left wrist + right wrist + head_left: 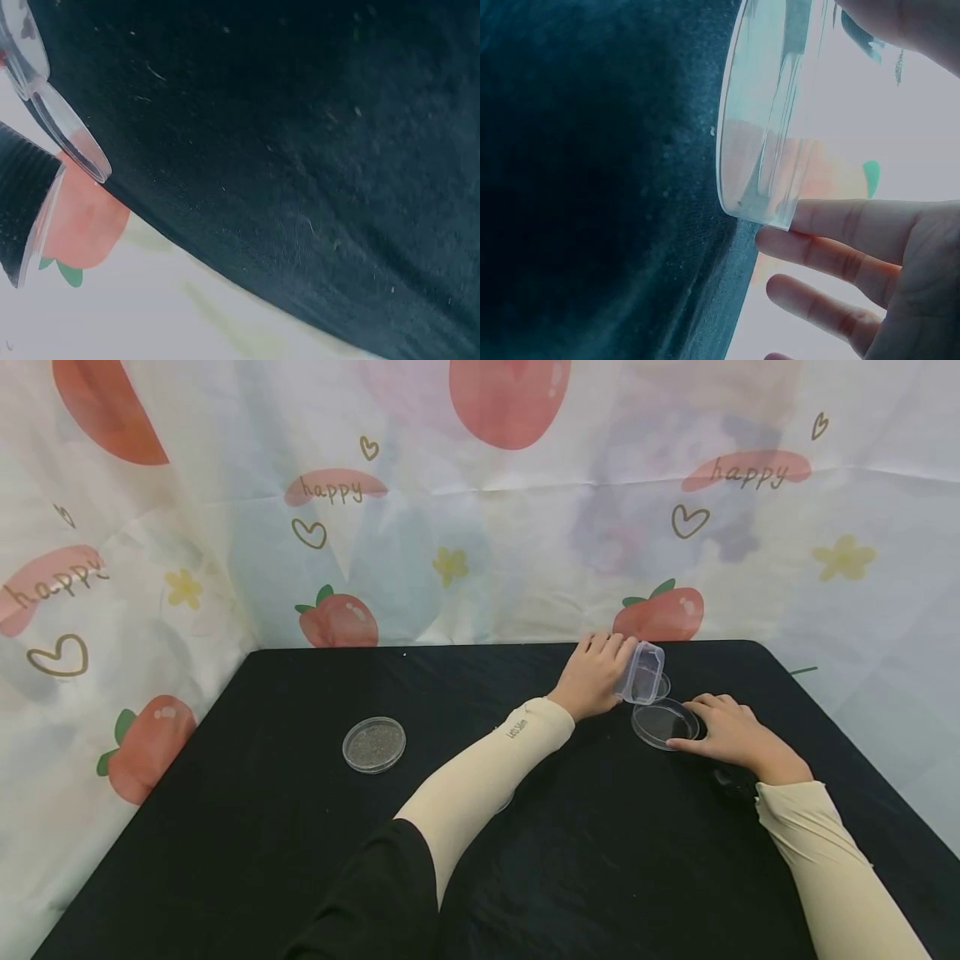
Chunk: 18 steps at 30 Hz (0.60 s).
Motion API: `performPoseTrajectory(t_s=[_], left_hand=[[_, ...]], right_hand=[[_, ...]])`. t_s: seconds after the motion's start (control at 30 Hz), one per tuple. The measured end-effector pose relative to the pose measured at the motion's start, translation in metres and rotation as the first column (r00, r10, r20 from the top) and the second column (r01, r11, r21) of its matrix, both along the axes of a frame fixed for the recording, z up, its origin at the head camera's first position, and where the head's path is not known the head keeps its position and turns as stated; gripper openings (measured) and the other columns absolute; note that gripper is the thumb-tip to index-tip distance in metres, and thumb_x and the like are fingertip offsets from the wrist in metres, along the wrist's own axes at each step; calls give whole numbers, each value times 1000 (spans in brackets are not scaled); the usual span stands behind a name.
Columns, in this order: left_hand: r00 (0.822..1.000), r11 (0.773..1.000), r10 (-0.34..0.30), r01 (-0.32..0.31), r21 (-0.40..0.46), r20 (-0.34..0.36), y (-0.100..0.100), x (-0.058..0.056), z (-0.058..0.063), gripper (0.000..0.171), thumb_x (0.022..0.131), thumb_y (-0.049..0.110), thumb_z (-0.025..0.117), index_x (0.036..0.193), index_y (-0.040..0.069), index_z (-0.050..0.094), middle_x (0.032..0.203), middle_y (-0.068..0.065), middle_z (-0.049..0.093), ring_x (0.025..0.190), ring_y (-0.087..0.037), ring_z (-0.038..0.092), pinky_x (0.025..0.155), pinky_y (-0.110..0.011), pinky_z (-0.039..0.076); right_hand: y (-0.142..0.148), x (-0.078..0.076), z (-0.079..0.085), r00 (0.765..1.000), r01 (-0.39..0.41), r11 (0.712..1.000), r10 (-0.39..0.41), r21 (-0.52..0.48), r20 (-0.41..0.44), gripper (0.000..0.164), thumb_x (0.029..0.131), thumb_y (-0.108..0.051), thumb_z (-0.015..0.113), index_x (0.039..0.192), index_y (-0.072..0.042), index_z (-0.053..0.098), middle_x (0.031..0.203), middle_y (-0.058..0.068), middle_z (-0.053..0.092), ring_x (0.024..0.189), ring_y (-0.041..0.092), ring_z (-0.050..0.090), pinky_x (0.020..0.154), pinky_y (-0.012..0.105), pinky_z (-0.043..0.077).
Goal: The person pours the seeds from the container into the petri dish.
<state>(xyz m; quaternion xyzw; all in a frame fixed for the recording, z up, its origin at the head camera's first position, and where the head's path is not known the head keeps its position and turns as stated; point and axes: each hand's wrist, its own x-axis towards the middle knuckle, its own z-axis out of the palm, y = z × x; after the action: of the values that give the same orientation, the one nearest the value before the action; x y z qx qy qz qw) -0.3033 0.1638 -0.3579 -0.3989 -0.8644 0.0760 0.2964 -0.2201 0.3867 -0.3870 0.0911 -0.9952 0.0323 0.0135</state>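
At the back right of the table, my left hand [594, 675] grips a small clear plastic box [643, 673], which is tilted on its side. My right hand [723, 731] holds a clear petri dish [664, 724] by its right side, thumb at the near edge and fingers at the far edge. In the right wrist view the index finger [855, 225] touches the rim of the clear dish [742, 165]. Another round clear rim [664, 685] shows behind the box, partly hidden by it. The left wrist view catches two clear rims [75, 135] but not the left hand.
A petri dish with grey, grainy contents [373, 745] lies left of the left arm. Under the left sleeve, a clear edge [506, 802] peeks out. A dark object [733, 782] sits by the right wrist. A printed curtain [510, 552] hangs behind the black table [300, 843].
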Motion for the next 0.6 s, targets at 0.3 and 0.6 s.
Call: performPoseTrajectory(t_s=[0.3,0.6], left_hand=[[997,997,-39,34,-69,-68,3,2,-4,77,80,51,66,140,14,36,131,0,48,121,-16,45,109,-34,34],[992,995,-49,38,-97,-112,4,3,-7,76,81,51,65,141,14,35,134,0,47,123,-16,45,110,-34,33]], right_hand=[[1,-1,-1,1000,9,1000,-9,13,4,86,77,-60,64,123,12,52,121,33,50,110,50,43,89,68,38],[1,-1,0,1000,7,1000,-7,14,6,87,77,-60,64,124,12,52,120,33,50,109,49,44,88,67,38]])
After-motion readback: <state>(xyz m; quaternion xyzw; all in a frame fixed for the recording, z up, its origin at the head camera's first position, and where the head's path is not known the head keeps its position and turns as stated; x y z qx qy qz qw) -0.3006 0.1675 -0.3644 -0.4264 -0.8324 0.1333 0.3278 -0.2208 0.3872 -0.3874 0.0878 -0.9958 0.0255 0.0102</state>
